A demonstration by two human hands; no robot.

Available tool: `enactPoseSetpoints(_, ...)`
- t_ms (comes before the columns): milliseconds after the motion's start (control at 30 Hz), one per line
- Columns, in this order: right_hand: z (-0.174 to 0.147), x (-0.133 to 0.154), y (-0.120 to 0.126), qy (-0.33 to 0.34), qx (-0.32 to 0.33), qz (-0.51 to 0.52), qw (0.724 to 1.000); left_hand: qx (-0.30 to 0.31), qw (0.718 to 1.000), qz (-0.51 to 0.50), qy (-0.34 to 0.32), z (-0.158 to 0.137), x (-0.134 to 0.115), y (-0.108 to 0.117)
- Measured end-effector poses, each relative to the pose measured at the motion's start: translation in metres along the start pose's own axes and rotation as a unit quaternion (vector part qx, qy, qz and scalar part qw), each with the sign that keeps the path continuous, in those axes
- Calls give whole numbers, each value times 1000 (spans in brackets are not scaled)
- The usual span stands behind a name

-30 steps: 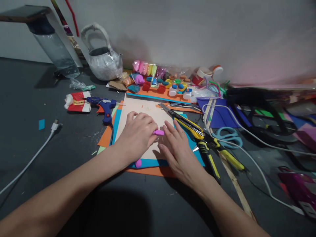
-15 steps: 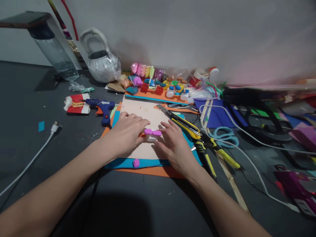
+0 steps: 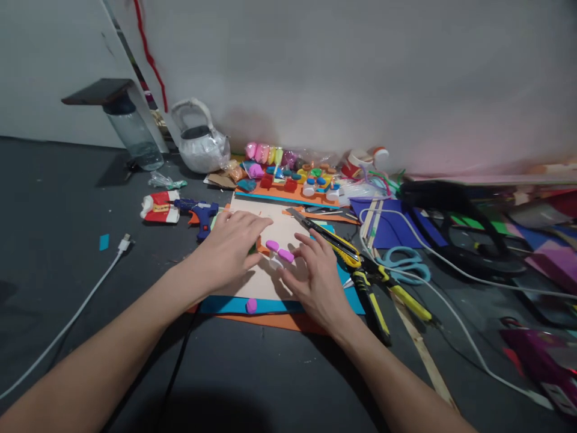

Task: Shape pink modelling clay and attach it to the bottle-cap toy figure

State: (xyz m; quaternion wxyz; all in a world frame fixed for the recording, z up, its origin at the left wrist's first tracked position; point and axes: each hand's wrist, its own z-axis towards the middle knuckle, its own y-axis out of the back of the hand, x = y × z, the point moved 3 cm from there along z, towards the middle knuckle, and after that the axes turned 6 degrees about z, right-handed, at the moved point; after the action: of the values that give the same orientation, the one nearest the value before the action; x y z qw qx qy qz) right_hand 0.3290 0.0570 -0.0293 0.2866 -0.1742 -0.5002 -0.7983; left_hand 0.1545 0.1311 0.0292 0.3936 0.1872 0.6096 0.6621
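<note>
Over the pale sheet (image 3: 241,285), a small clay model with purple pieces (image 3: 285,255) on top, a white round part (image 3: 276,263) below and an orange part (image 3: 262,247) at its left sits between my hands. My left hand (image 3: 232,246) curls around the orange end, its thumb and fingers closing there; part of the model is hidden behind them. My right hand (image 3: 320,276) has its thumb by the white part and a fingertip against the right purple piece, the other fingers lifted. A loose purple clay lump (image 3: 251,306) lies on the blue sheet (image 3: 220,305) nearer me.
Right of my hands lie a yellow utility knife (image 3: 336,243), pliers (image 3: 372,304), blue-handled scissors (image 3: 403,264) and a white cable (image 3: 464,328). A blue glue gun (image 3: 202,215) is at left. Behind stand colourful clay models (image 3: 311,183), a silver kettle (image 3: 202,147) and a water bottle (image 3: 135,138).
The clay model has tilted, its right purple piece now lower than the left one. The head view has shifted, so the background appears lower and more to the right at the left side.
</note>
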Motion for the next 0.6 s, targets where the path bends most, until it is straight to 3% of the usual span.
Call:
enactPoseSetpoints(100,3,5,10,12,-53,16,998,-54,978,-167,108,-11,-3,17)
enactPoseSetpoints(167,4,11,18,12,-89,28,996,-57,931,-312,180,-21,-10,14)
enactPoseSetpoints(233,3,21,24,7,-122,45,991,-45,838,-491,232,-30,-20,1)
enactPoseSetpoints(333,0,36,27,-7,-150,73,986,-49,655,-715,241,-35,-41,-23)
enactPoseSetpoints(400,-3,44,25,-13,-152,91,984,-56,584,-783,208,-33,-54,-32)
enactPoseSetpoints(467,-6,47,21,-18,-136,106,985,-55,551,-807,204,-31,-62,-38)
enactPoseSetpoints(600,-10,46,17,-36,-80,153,984,-81,552,-799,225,-31,-59,-40)
